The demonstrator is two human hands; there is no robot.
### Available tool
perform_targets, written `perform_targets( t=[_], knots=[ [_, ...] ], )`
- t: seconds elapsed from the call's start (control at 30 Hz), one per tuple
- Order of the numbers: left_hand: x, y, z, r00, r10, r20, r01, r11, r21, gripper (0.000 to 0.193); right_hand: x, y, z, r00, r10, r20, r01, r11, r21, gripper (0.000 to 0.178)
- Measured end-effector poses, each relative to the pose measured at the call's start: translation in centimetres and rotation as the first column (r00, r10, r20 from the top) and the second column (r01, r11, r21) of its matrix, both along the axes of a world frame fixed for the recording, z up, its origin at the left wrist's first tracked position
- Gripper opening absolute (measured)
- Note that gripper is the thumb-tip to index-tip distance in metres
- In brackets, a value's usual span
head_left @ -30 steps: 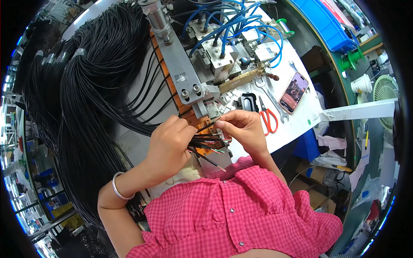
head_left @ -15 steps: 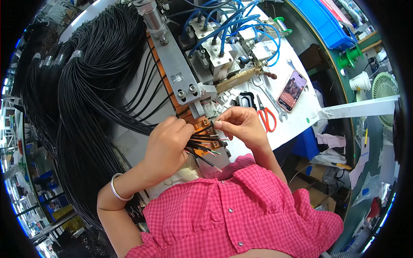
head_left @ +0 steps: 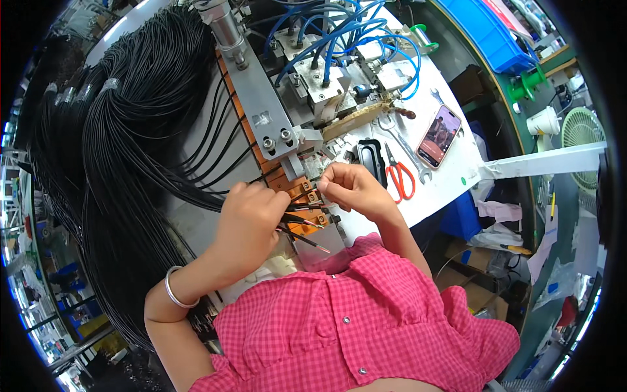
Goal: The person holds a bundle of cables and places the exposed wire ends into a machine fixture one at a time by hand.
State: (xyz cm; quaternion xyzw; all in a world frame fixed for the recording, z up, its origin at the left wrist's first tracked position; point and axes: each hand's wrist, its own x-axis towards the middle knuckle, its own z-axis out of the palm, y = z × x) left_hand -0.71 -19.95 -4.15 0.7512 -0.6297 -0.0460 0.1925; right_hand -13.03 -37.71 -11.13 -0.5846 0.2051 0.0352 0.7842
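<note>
My left hand (head_left: 253,212) is closed around a bunch of thin black cables (head_left: 206,197). Their stripped ends (head_left: 307,243), with small coloured wires, stick out to the right of its fingers. Beneath these ends lies an orange fixture block (head_left: 302,230), fixed to the metal press (head_left: 261,98). Beside the block, my right hand (head_left: 358,193) has thumb and forefinger pinched together close to a cable tip. Whatever sits between those fingertips is too small to make out.
A large hank of black cable (head_left: 130,137) fills the left side. Blue air hoses (head_left: 366,32) loop over the machine. On the white table lie red-handled scissors (head_left: 401,181), a black tray (head_left: 371,160), a wrench (head_left: 408,150) and a phone (head_left: 439,137).
The cable ends sit slightly farther left, with fewer showing past my left hand. My right hand stays pinched near the block. The whole view has shifted a little.
</note>
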Motion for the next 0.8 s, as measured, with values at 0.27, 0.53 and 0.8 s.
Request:
perform_targets(
  t=[0.27, 0.53, 0.8],
  knots=[
    [0.0, -0.2, 0.5, 0.999, -0.017, 0.047, 0.018, 1.000, -0.013, 0.023, -0.3, 0.8, 0.9, 0.993, -0.121, 0.019, 0.120, 0.993, 0.010, 0.018],
    [0.0, 0.0, -0.3, 0.999, -0.039, 0.023, 0.039, 0.999, 0.015, 0.020, 0.0, -0.2, 0.1, 0.999, 0.049, 0.021, -0.048, 0.998, -0.036, 0.017],
    [0.0, 0.1, 0.4, 1.000, 0.021, -0.001, -0.021, 0.999, 0.035, 0.035, -0.8, 1.0, 0.7, 0.981, -0.172, 0.090, 0.193, 0.914, -0.357, 0.006]
  ],
)
